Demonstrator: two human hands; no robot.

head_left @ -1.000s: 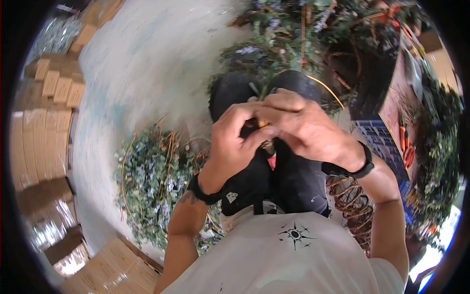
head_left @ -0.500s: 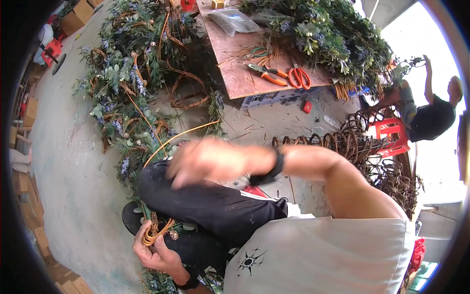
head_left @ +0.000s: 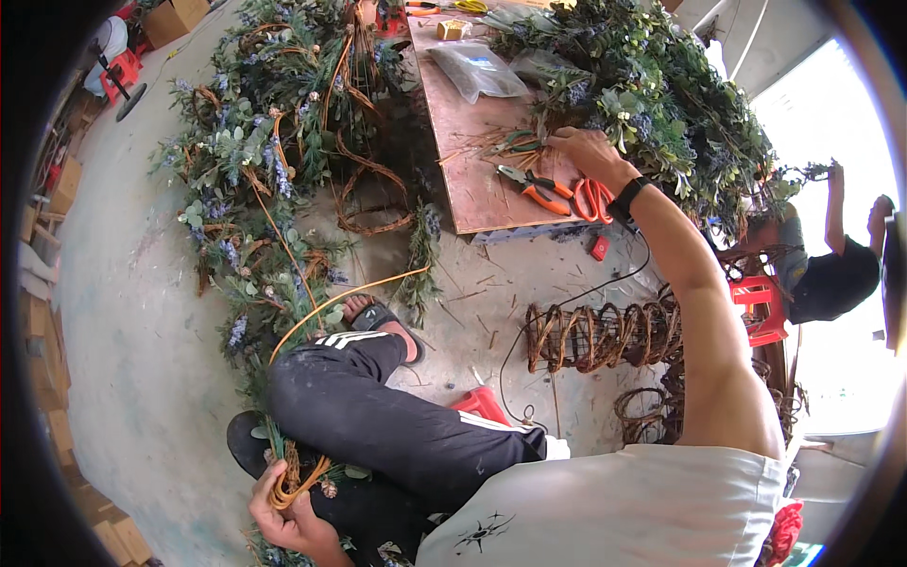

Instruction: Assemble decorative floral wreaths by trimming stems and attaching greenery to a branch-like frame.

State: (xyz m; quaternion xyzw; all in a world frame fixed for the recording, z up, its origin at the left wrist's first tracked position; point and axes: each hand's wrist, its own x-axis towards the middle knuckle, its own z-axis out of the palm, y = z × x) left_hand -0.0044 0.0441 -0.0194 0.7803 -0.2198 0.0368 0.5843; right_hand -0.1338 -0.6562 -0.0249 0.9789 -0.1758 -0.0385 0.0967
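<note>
Low board (head_left: 472, 180): right hand (head_left: 586, 151) fingers pinch twigs (head_left: 491, 142) beside pliers (head_left: 534, 189); left hand (head_left: 283, 510) grips vine (head_left: 293, 472).

Bright daylight, blown-out glare at right; sharp centre; fisheye-bent, dark rim.

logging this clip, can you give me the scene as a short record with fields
left hand: low by the knee, closed on a coil of vine with green sprigs
right hand: stretched out to the board, on a bundle of twigs
tools on board: orange-handled pliers, orange scissors, a clear bag
floor: greenery garlands, a woven vine frame
other people: one person at the right edge, arm raised
</note>
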